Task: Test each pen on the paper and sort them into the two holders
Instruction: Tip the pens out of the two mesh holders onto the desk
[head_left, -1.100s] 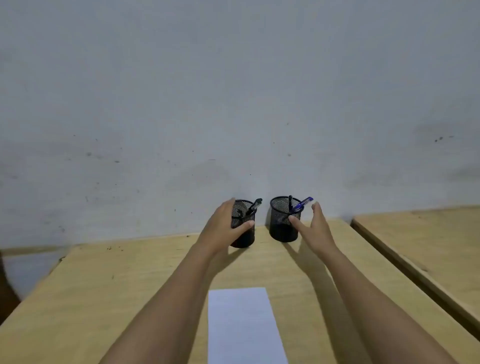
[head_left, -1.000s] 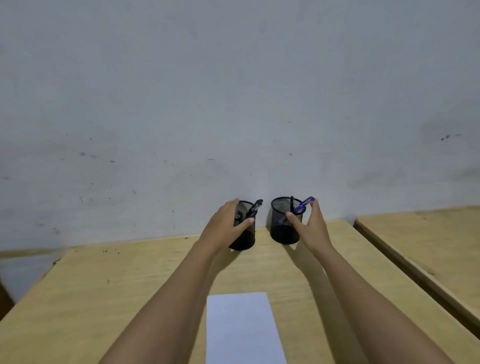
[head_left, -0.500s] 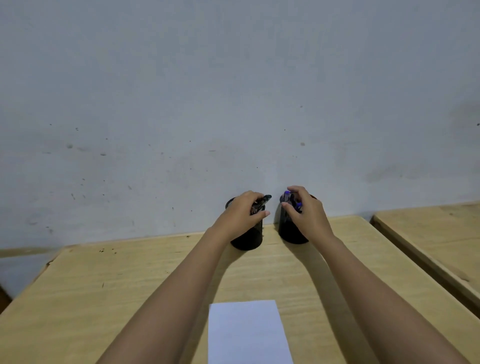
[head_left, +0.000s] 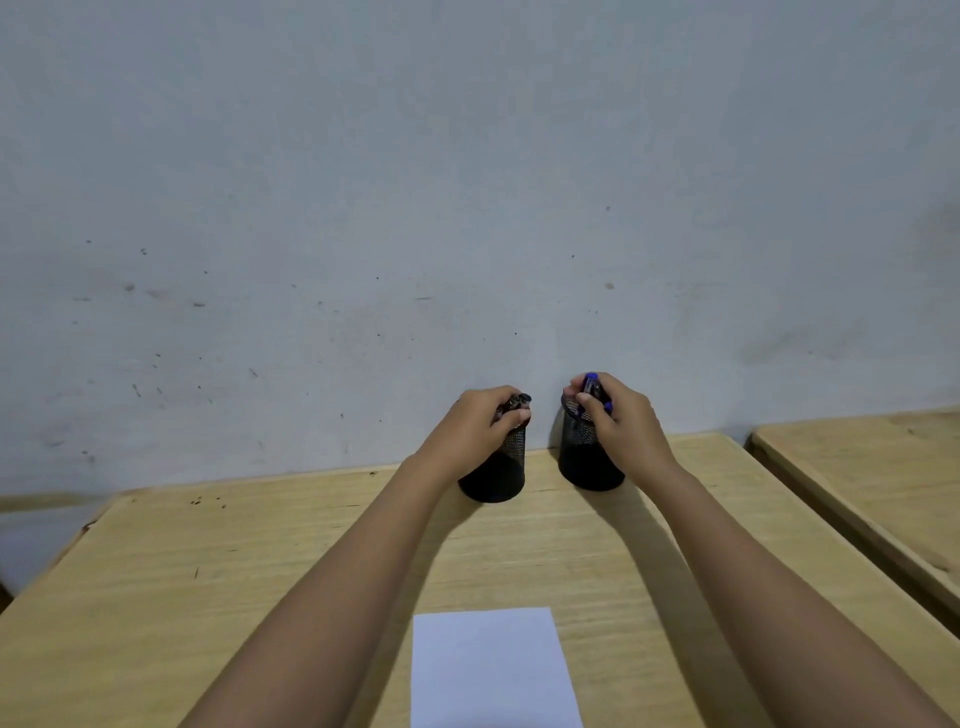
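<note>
Two black mesh holders stand side by side at the far edge of the wooden table, against the wall. Over the left holder (head_left: 500, 470), my left hand (head_left: 475, 428) is closed on the dark pens (head_left: 517, 401) sticking out of it. My right hand (head_left: 621, 421) covers the top of the right holder (head_left: 584, 457), its fingers closed around the blue pens (head_left: 591, 385). How many pens each hand grips is hidden by the fingers. A white sheet of paper (head_left: 491, 670) lies flat at the near edge, between my forearms.
The wooden table (head_left: 208, 571) ends at a grey wall (head_left: 467, 208) right behind the holders. A second wooden table (head_left: 872, 478) stands to the right across a narrow gap. The left table corner drops off at the far left.
Both hands moved from beside the holders onto their tops and closed on the pens. The view tilted up a little, so the paper sits lower in the frame.
</note>
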